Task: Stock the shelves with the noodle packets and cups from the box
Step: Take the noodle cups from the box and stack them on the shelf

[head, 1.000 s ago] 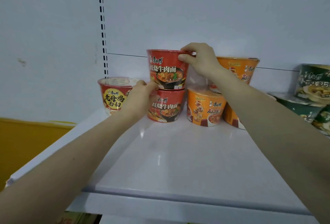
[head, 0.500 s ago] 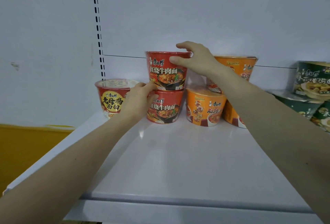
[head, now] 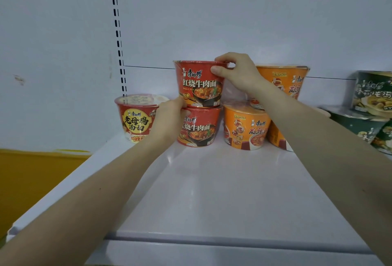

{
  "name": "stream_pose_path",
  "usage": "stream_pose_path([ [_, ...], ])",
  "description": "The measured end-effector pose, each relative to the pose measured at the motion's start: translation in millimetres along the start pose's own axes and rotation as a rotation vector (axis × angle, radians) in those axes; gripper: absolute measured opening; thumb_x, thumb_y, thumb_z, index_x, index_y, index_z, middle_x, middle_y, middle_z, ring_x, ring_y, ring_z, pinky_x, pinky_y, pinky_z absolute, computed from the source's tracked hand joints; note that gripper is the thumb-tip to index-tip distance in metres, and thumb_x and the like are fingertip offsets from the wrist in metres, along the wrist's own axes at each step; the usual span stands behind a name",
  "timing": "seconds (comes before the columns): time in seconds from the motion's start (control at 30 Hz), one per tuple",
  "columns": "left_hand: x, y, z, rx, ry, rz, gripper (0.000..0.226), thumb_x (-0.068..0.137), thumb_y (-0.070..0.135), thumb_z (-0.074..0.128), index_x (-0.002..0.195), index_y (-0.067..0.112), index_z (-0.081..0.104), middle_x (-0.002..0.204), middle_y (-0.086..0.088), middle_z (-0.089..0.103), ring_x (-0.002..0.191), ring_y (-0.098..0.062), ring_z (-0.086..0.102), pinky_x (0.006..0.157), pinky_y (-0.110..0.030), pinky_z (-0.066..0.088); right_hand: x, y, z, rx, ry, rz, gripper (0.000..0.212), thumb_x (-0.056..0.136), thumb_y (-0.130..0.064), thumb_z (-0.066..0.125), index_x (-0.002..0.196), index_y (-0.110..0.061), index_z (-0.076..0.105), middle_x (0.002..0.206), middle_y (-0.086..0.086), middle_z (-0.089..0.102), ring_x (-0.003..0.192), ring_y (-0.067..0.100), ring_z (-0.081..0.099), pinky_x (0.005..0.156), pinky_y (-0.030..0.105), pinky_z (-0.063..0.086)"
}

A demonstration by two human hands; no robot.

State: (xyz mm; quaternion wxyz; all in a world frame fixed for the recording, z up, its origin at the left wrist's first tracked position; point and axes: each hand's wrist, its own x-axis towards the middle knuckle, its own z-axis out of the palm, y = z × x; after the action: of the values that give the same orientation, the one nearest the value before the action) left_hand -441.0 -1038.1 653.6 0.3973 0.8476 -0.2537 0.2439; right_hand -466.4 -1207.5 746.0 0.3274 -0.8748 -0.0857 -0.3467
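Two red beef noodle cups stand stacked at the back of the white shelf [head: 212,191]. My right hand [head: 235,72] pinches the rim of the upper red cup [head: 197,83] at its right side, thumb in front and fingers over the top. My left hand [head: 169,119] holds the left side where that cup meets the lower red cup [head: 199,130]; its fingers are hidden behind the cups. The box is out of view.
A red and yellow chicken noodle cup [head: 135,117] stands at the left by the slotted upright [head: 117,39]. Stacked orange cups [head: 246,128] stand right of the red ones, and dark green cups [head: 371,104] at the far right. The shelf's front edge [head: 212,242] is near me.
My right hand's fingers have closed back onto the upper cup's rim after lifting loose half a second ago. The left hand stays at the join of the two red cups.
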Motion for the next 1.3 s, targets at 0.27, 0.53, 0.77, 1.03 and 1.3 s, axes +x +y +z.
stream_pose_path([
  [0.27, 0.6, 1.4, -0.7, 0.101, 0.004, 0.016, 0.022, 0.092, 0.011, 0.05, 0.111, 0.003, 0.059, 0.111, -0.016, 0.065, 0.1, -0.031, 0.059, 0.079, -0.029, 0.043, -1.5, 0.6, 1.0, 0.009, -0.022, 0.0, 0.035, 0.088, -0.024, 0.061, 0.118, -0.007, 0.058, 0.12, 0.007, 0.058, 0.103, 0.011, 0.049, 0.091, 0.028, 0.044],
  [0.53, -1.5, 3.5, -0.1, 0.134, 0.018, 0.051, 0.02, 0.092, 0.011, 0.051, 0.107, 0.002, 0.061, 0.107, -0.017, 0.066, 0.096, -0.032, 0.06, 0.082, -0.036, 0.049, -3.4, -0.6, 3.4, 0.069, -0.048, 0.037, 0.041, 0.087, -0.03, 0.061, 0.122, -0.01, 0.053, 0.12, 0.003, 0.055, 0.106, 0.01, 0.049, 0.089, 0.025, 0.047],
  [0.77, -7.0, 5.0, -2.1, 0.169, -0.016, 0.074, 0.024, 0.094, 0.015, 0.047, 0.113, 0.003, 0.055, 0.114, -0.016, 0.061, 0.101, -0.029, 0.058, 0.08, -0.032, 0.044, -2.6, -2.8, 5.5, 0.04, -0.004, 0.049, 0.045, 0.082, -0.033, 0.067, 0.119, -0.01, 0.054, 0.122, 0.003, 0.056, 0.102, 0.008, 0.05, 0.078, 0.017, 0.045],
  [1.03, -77.5, 19.8, -5.7, 0.495, -0.424, 0.213, 0.047, 0.093, 0.045, 0.044, 0.127, 0.013, 0.043, 0.125, -0.011, 0.051, 0.112, -0.028, 0.05, 0.092, -0.04, 0.046, -5.9, -6.1, 9.8, 0.042, 0.054, 0.055, 0.046, 0.083, -0.035, 0.066, 0.119, -0.01, 0.055, 0.124, 0.005, 0.056, 0.1, 0.007, 0.048, 0.075, 0.015, 0.04],
  [1.3, -102.7, 11.2, 1.2, 0.459, -0.573, 0.165, 0.042, 0.096, 0.046, 0.032, 0.097, 0.01, 0.052, 0.096, -0.011, 0.054, 0.097, -0.029, 0.051, 0.085, -0.039, 0.045, -8.4, -14.1, 16.2, -0.013, 0.066, 0.056, 0.045, 0.084, -0.036, 0.064, 0.12, -0.01, 0.053, 0.126, 0.004, 0.056, 0.1, 0.006, 0.047, 0.07, 0.012, 0.038],
])
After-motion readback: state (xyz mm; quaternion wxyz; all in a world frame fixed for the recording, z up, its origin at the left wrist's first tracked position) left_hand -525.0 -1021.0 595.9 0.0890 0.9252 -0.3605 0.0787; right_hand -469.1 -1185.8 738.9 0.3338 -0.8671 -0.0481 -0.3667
